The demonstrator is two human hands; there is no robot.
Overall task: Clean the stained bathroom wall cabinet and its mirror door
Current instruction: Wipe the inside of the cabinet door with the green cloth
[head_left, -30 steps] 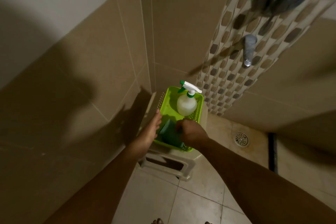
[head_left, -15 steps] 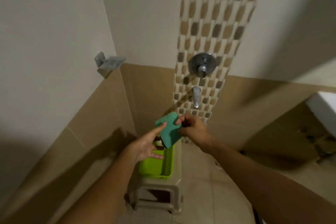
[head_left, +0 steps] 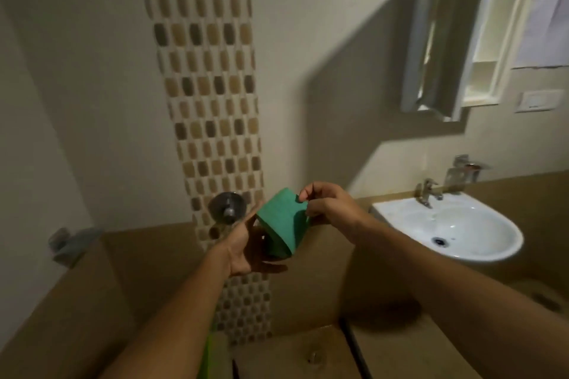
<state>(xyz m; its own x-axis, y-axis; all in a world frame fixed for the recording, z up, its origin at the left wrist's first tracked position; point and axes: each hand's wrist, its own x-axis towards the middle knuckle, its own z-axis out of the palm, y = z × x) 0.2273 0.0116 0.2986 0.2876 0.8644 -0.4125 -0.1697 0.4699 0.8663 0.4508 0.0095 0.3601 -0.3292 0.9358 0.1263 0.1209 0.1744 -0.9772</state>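
Beige bathroom walls filled my feed, plain above and tiled tan below, with a vertical strip of brown and cream mosaic tiles (head_left: 209, 86) running down the middle. In front of that strip, near its round metal shower valve (head_left: 228, 206), I held a folded teal-green cloth (head_left: 281, 221) in mid-air between both hands. My right hand (head_left: 331, 206) pinched the cloth's upper right corner between thumb and curled fingers. My left hand (head_left: 243, 244) was spread, palm turned toward the cloth, its straight fingers touching the cloth's left side. Shadow there kept me from telling how far they reached beneath it.

The white wall cabinet (head_left: 485, 40) hung high at the upper right, well apart from the cloth, with its shelves showing. Its mirror door (head_left: 431, 37) stood swung open on the cabinet's left. Below them sat a white ceramic washbasin (head_left: 492, 243) with a chrome tap (head_left: 426, 192) at its back rim. A white switch plate (head_left: 537, 100) was on the wall just right of the cabinet's lower corner. A sliver of bright green plastic (head_left: 209, 357) showed at the bottom edge beside my left forearm, and a round floor drain (head_left: 314, 357) lay to its right.
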